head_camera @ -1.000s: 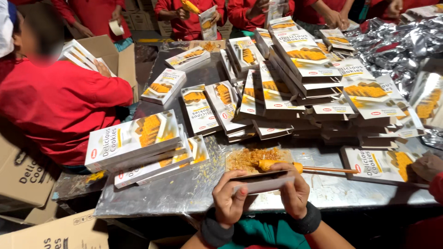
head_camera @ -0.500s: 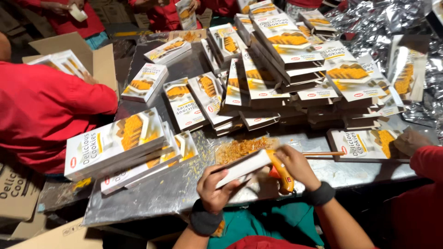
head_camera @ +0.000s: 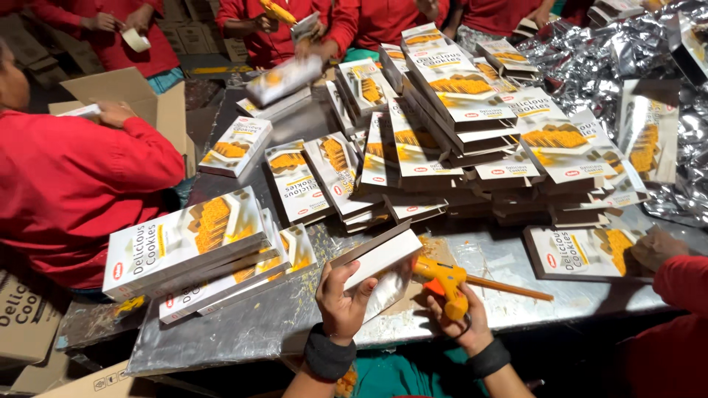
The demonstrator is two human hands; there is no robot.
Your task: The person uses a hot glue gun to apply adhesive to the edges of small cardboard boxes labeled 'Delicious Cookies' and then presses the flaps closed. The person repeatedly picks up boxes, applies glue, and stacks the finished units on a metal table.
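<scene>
**Box tilted up, glue gun at its open end**

Foil-covered worktop [head_camera: 243, 332] fills my view, crowded with flat cookie cartons. I have my left hand [head_camera: 341, 298] wrapped around the near end of a white carton [head_camera: 380, 258], fingers closed on its edge, holding it tilted up off the surface so its open flap faces my other hand. A silvery inner pouch [head_camera: 385, 295] shows at that near end, which looks to me like the reason for the angle: it keeps the flap clear and reachable. My right hand [head_camera: 461, 317] is clenched on the handle of an orange glue gun [head_camera: 441, 278], its nozzle pointing left and almost touching the carton's end; a thin glue stick [head_camera: 509, 287] trails out to the right behind it.

Just left of the carton lies a small stack of printed boxes [head_camera: 192, 247], laid flat and fanned, within easy reach. Farther away, a much larger pile of boxes [head_camera: 472, 125] leans in overlapping rows across the middle of the worktop. Crumpled silver foil [head_camera: 612, 66] is heaped at the far right. A person in a red top [head_camera: 74, 184] sits at the left beside an open cardboard box [head_camera: 158, 103], and another red sleeve [head_camera: 682, 276] rests on a carton at the near right.
</scene>
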